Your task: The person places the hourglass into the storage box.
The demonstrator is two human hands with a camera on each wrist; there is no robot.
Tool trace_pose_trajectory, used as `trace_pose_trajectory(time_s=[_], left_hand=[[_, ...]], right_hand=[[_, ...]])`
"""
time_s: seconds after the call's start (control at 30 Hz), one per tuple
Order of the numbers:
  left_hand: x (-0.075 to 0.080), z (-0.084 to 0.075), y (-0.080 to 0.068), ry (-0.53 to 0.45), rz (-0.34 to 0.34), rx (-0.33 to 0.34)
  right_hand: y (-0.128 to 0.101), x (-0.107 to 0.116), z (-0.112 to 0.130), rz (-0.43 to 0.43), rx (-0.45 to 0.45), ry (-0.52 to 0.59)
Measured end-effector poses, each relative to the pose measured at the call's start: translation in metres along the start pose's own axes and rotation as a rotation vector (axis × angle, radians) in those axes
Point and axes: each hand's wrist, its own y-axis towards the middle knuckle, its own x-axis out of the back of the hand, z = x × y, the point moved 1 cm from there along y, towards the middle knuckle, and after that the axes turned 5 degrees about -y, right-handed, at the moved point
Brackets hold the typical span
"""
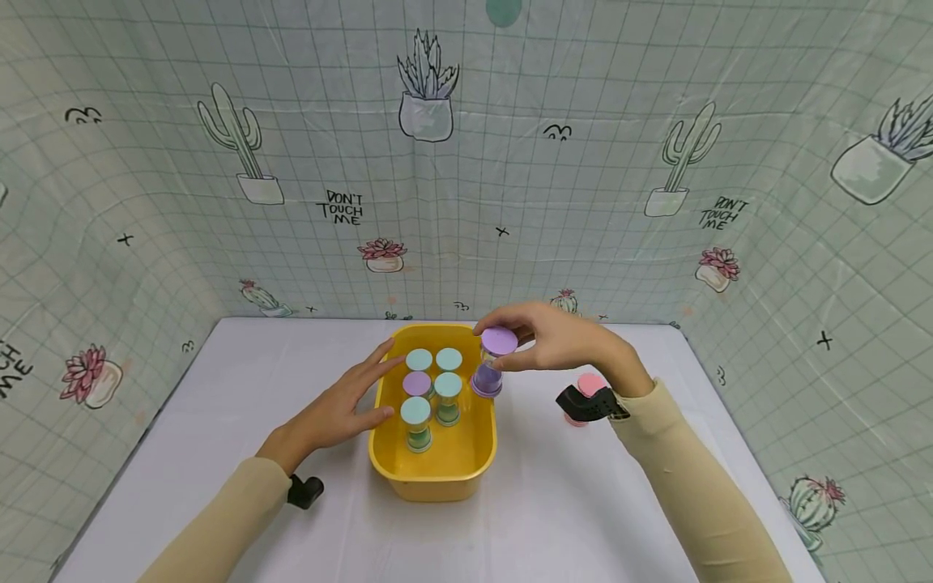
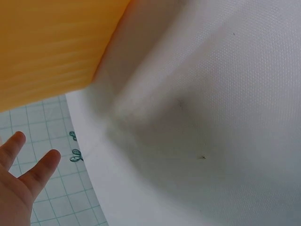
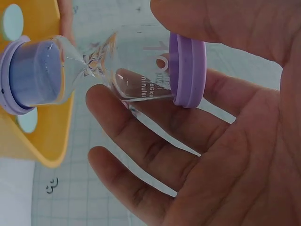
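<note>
My right hand (image 1: 557,336) grips a sand timer (image 1: 499,341) with purple caps near its upper end, at the right rim of a yellow tub (image 1: 437,470). In the right wrist view, the timer's clear glass (image 3: 141,61) narrows at the waist and purple sand (image 3: 35,75) fills the end away from the palm. At the tub's left side rests my left hand (image 1: 338,409), its fingers fairly straight and spread by the rim. Inside the tub stand several sand timers with mint caps (image 1: 415,410) and one with a purple cap (image 1: 417,383).
To the right of the tub, a pink-capped sand timer (image 1: 591,383) stands on the white table (image 1: 554,502), partly hidden by the black wrist camera (image 1: 592,403). A grid-patterned curtain (image 1: 466,186) with cactus drawings hangs behind and at both sides.
</note>
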Motion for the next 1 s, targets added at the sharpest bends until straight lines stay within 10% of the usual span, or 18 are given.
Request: trace_pose_trajectory(time_s=[1.0], left_hand=[[0.003, -0.002, 0.000, -0.002, 0.013, -0.002]], right_hand=[[0.053, -0.054, 0.015, 0.299, -0.026, -0.178]])
